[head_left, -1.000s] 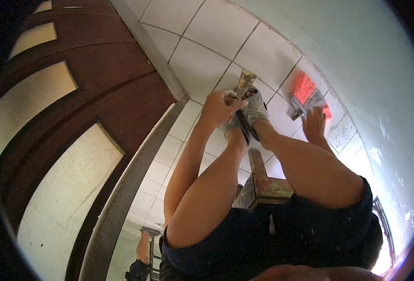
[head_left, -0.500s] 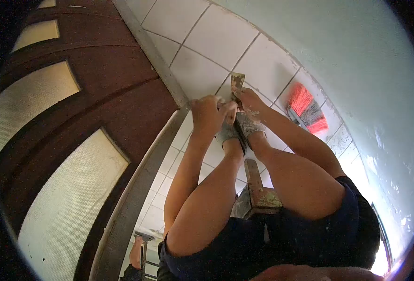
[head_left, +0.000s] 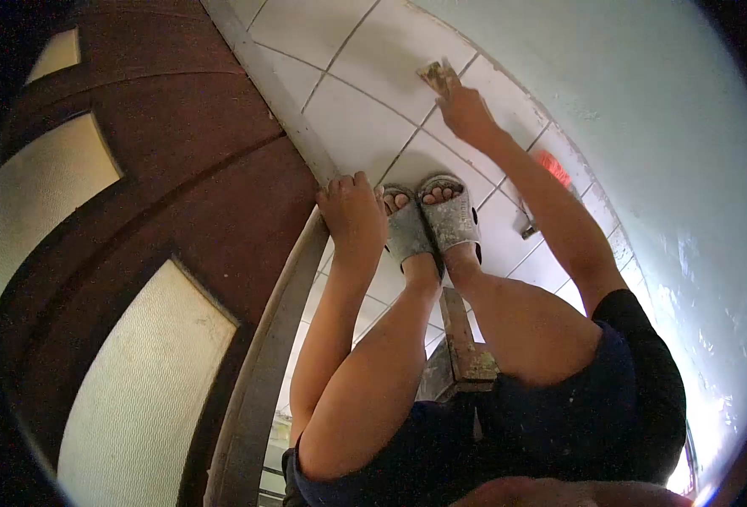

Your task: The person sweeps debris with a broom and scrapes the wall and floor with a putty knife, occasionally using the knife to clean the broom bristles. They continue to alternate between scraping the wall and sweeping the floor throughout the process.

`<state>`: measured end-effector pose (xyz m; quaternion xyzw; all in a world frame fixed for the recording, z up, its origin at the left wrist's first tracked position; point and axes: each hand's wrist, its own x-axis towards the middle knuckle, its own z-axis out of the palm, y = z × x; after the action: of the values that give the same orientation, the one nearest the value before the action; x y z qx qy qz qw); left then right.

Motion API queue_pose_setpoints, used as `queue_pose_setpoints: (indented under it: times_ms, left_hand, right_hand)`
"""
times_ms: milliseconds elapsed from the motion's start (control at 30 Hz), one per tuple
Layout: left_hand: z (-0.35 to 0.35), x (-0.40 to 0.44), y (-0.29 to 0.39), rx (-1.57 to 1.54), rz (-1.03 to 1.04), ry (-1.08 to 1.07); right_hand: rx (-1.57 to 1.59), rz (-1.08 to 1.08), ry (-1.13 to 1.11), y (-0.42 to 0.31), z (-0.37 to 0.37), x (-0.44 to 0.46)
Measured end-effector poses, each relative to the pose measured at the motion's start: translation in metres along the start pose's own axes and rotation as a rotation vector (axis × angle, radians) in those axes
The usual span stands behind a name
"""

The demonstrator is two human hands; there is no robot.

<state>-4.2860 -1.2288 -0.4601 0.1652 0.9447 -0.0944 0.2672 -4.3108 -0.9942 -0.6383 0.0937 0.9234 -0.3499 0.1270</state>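
My right hand (head_left: 468, 111) is closed around a putty knife (head_left: 431, 78) with a stained, flat blade, reaching out over the white floor tiles (head_left: 373, 80). The blade points up and left; I cannot tell whether it touches the tile. Beside the corner of the grey door frame (head_left: 293, 253), my left hand (head_left: 352, 213) has its fingers curled, and what they hold, if anything, is hidden. Below and between the hands are my feet in dusty grey sandals (head_left: 451, 215).
A brown door (head_left: 162, 169) with textured glass panes fills the left side. A pale green wall (head_left: 644, 127) curves along the right. Partly behind my right arm lies a brush with red bristles (head_left: 553, 167). A worn wooden piece (head_left: 458, 325) stands between my legs.
My right hand has carried the putty knife forward, away from my feet. My left hand has drawn back to the left, to the door frame. The hands were together before.
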Motion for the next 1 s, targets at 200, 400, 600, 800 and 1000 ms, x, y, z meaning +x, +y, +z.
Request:
queue_pose_setpoints:
  times_ms: [200,400,600,800,1000]
  left_hand:
    - [0.004,0.001,-0.006,0.112,-0.077,-0.063]
    - [-0.003,-0.005,-0.006,0.162,-0.089,-0.063]
    - [-0.006,-0.007,-0.008,0.147,-0.093,0.02]
    - [-0.001,-0.004,-0.019,0.095,-0.094,-0.048]
    - [0.008,-0.002,-0.023,0.065,-0.07,0.024]
  right_hand:
    - [-0.347,-0.023,-0.031,-0.014,-0.055,0.052]
    - [-0.391,-0.155,0.007,-0.027,-0.044,0.157]
    - [-0.333,-0.2,0.072,-0.025,-0.068,0.132]
    - [-0.326,-0.233,0.118,-0.032,-0.06,0.148]
    - [-0.34,-0.313,-0.008,-0.085,-0.025,0.11]
